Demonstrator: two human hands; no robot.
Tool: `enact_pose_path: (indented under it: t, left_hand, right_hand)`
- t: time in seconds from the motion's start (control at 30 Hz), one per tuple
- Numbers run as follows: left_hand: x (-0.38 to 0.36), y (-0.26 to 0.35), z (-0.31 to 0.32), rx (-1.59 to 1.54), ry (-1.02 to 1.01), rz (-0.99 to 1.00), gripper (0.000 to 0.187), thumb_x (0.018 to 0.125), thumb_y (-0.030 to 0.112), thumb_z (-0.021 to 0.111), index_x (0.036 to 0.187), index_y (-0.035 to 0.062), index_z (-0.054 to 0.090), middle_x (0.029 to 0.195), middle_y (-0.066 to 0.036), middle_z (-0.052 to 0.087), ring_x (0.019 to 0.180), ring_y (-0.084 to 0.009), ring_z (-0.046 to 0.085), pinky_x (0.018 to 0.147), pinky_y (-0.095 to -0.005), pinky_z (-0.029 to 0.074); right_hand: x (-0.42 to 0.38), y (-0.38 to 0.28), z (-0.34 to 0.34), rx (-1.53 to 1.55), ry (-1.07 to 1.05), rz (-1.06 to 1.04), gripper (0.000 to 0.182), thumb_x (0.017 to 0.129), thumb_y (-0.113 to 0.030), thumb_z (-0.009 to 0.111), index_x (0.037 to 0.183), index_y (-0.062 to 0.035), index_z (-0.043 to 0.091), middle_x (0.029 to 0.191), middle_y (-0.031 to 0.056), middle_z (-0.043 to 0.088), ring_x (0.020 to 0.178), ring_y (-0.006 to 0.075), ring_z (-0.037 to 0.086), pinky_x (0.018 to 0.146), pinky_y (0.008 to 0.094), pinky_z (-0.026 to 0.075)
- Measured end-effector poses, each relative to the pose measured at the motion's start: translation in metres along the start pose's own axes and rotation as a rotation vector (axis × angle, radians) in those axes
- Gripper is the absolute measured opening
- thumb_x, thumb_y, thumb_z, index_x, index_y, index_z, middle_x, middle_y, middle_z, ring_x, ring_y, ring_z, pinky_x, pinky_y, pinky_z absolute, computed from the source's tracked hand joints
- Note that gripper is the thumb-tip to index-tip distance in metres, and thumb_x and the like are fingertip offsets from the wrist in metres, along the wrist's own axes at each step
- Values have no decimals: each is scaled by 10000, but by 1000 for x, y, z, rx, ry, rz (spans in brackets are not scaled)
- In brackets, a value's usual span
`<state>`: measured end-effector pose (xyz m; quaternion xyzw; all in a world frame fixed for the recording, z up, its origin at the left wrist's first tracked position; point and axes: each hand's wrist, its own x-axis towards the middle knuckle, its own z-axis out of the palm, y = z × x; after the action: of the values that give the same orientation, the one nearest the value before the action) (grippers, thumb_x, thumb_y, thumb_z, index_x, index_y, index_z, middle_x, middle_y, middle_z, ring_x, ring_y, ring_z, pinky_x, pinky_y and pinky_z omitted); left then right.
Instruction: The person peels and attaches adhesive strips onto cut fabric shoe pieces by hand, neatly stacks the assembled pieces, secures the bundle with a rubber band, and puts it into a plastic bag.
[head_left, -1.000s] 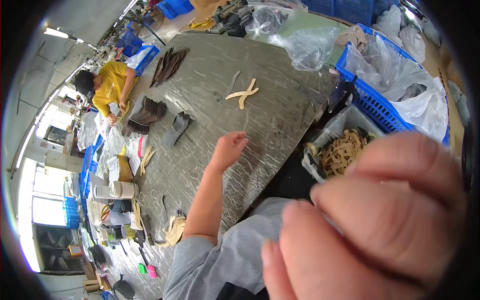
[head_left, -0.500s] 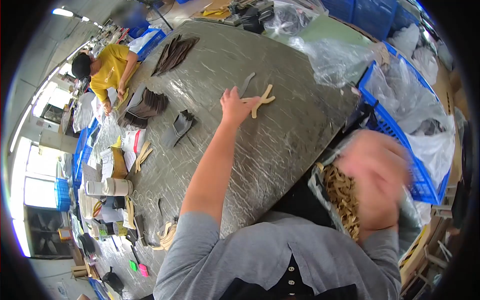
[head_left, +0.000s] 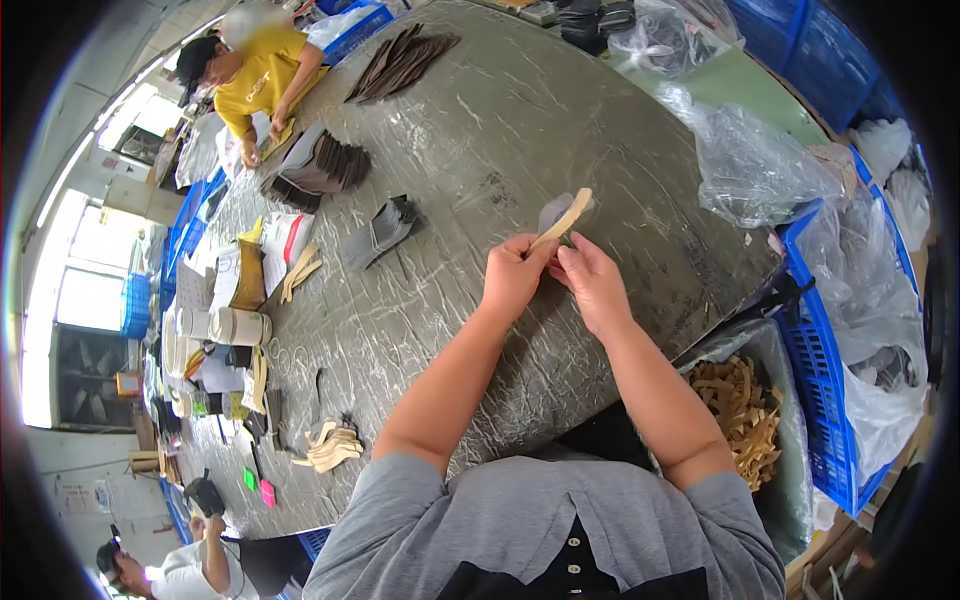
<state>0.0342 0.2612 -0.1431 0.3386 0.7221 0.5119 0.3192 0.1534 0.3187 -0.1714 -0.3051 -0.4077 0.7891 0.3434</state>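
The grey marbled tabletop (head_left: 520,110) fills most of the view, bare around the hands, with stacks of dark cut pieces (head_left: 320,165) well apart toward its far side and a blue crate (head_left: 835,400) plus a bag of tan strips (head_left: 745,410) just past its near right edge. Over that open middle, the left hand (head_left: 515,275) and right hand (head_left: 592,280) meet, both pinching the lower end of a tan strip (head_left: 565,218). Its long axis slants up and away to the right, a grey piece (head_left: 550,212) just behind it.
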Motion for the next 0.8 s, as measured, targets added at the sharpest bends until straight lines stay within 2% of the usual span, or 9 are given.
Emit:
enact_pose_path:
  t: [0.07, 0.27, 0.37, 0.4, 0.5, 0.53, 0.63, 0.73, 0.8]
  left_hand:
    - [-13, -3, -8, -179, -70, -101, 205, 972, 142, 607, 962, -39, 704, 887, -32, 677, 822, -69, 561, 713, -268, 471]
    - [-47, -20, -34, -617, -181, -169, 242, 1013, 198, 563, 1095, 1, 677, 1026, -72, 695, 903, -143, 627, 783, -309, 497]
    - [-62, -11, -38, -743, 41, -298, 234, 1013, 208, 563, 1084, 13, 672, 1027, -79, 693, 907, -166, 638, 777, -329, 506]
    - [-66, -5, -41, -763, 110, -301, 161, 987, 158, 606, 1026, 20, 680, 1004, -83, 709, 869, -167, 650, 770, -321, 506]
    - [-79, -26, -55, -656, 248, -122, 97, 941, 102, 667, 1002, 30, 690, 949, -71, 715, 811, -161, 656, 740, -297, 504]
    - [-85, -22, -56, -621, 291, -63, 53, 904, 35, 695, 954, 26, 711, 865, -40, 702, 759, -147, 647, 718, -261, 495]
    - [-106, -10, -62, -191, 459, 3, 63, 890, -20, 682, 917, 18, 724, 848, -33, 674, 787, -126, 635, 710, -244, 486]
    - [-128, -9, -86, 131, 444, 434, 155, 831, -111, 675, 898, 18, 728, 903, -55, 674, 819, -128, 629, 718, -239, 480]
    - [-141, -5, -113, 59, 223, 462, 233, 771, -138, 672, 891, 48, 743, 924, -60, 680, 845, -152, 635, 743, -256, 489]
  right_hand:
    - [-3, -1, 8, 62, -147, 6, 347, 1005, -231, 592, 1165, 78, 591, 1094, 122, 657, 1002, 182, 639, 906, 325, 520]
    - [-8, 11, 4, 178, -331, 152, 226, 1003, -208, 590, 1068, 2, 644, 1021, 78, 675, 887, 154, 640, 815, 302, 528]
    - [-18, 7, 13, 210, -282, 181, 196, 1006, -192, 577, 1040, -13, 648, 1011, 84, 685, 846, 151, 647, 793, 306, 539]
    - [-23, 5, 17, 196, -243, 192, 193, 1008, -188, 571, 1038, -14, 648, 1012, 87, 688, 845, 152, 651, 786, 308, 542]
    - [-32, 11, 25, 189, -235, 241, 187, 1015, -179, 553, 1059, -19, 639, 1020, 99, 692, 872, 162, 667, 778, 311, 551]
    - [-35, 13, 29, 194, -252, 260, 186, 1017, -176, 547, 1071, -21, 634, 1024, 102, 693, 886, 166, 672, 777, 312, 554]
    - [-48, 17, 43, 159, -231, 305, 187, 1027, -159, 515, 1121, -29, 611, 1027, 118, 692, 897, 177, 679, 766, 318, 559]
    - [-58, 15, 50, 145, -318, 358, 225, 1009, -129, 503, 1180, -5, 579, 888, 87, 668, 793, 204, 683, 715, 335, 562]
    - [-61, 6, 50, 82, -450, 465, 256, 1001, -124, 502, 1208, 10, 572, 816, 60, 635, 713, 204, 659, 668, 337, 551]
